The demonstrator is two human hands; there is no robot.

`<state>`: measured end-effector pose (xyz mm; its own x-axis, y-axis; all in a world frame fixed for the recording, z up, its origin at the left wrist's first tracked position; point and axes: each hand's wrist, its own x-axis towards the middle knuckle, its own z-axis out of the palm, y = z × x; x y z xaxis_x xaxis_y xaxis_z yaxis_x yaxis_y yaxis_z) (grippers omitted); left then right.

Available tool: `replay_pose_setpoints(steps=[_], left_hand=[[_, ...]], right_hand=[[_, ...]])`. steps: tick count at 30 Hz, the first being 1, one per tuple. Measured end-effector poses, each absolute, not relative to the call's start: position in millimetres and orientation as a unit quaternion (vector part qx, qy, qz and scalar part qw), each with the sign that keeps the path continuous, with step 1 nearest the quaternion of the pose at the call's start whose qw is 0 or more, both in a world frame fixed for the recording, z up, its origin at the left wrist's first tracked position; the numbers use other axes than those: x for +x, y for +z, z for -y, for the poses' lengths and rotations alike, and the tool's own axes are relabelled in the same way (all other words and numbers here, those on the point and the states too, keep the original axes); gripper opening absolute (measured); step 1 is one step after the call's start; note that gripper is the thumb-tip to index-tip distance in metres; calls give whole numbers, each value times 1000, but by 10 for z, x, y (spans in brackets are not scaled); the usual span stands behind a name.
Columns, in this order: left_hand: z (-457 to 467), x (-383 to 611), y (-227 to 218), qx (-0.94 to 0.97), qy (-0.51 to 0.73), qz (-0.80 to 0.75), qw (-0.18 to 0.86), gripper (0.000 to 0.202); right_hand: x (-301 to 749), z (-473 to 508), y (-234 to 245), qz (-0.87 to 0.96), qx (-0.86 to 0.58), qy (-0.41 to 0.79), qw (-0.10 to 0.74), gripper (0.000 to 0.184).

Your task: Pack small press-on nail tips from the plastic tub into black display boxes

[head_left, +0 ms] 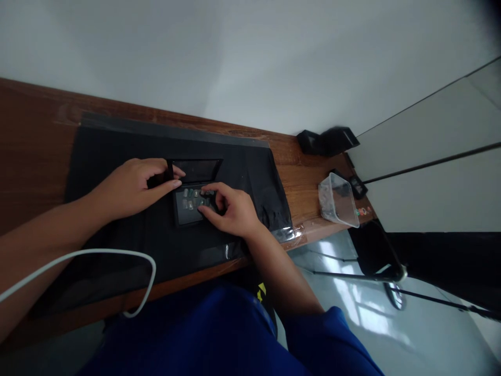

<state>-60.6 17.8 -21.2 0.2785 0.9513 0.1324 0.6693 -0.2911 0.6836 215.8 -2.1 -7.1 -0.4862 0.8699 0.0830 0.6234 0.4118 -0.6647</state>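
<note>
Right fingers (214, 187) partly hide the black case (191, 213).

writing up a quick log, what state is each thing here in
case: open
lid: raised
pieces: lying in the case, partly hidden
left hand: at the lid's left edge, grip unclear
right hand: over the pieces, thumb and index finger apart
mat: spread on the table
tub: cover unclear
cable: curved

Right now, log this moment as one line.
left hand: at left edge of raised lid | right hand: at small pieces in open case | case: on black mat | clear tub: on wooden table
</note>
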Motion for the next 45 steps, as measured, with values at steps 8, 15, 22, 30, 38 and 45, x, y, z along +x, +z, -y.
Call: replay_pose_setpoints(steps=[8,15,22,30,38,45], left_hand=[[-171,-606,-214,758,268,-536,259,55],[-171,-614,-210,758,262,-538,259,54],[-167,-598,-179,759,264,-534,263,52],[-174,-603,-202,756,266,-538,263,54],[-177,-614,-215,760,273,-528,264,53],[-157,-607,-196,754,274,-537,260,53]], right_hand=[[2164,1,-93,811,-455,296,216,37],[2245,-29,-117,791,-430,356,249,39],[2341,-91,-178,758,-409,434,266,32],[2292,-88,-151,764,-430,410,251,25],[2293,-90,-205,740,-430,439,273,30],[2287,-87,-146,700,-465,393,374,53]])
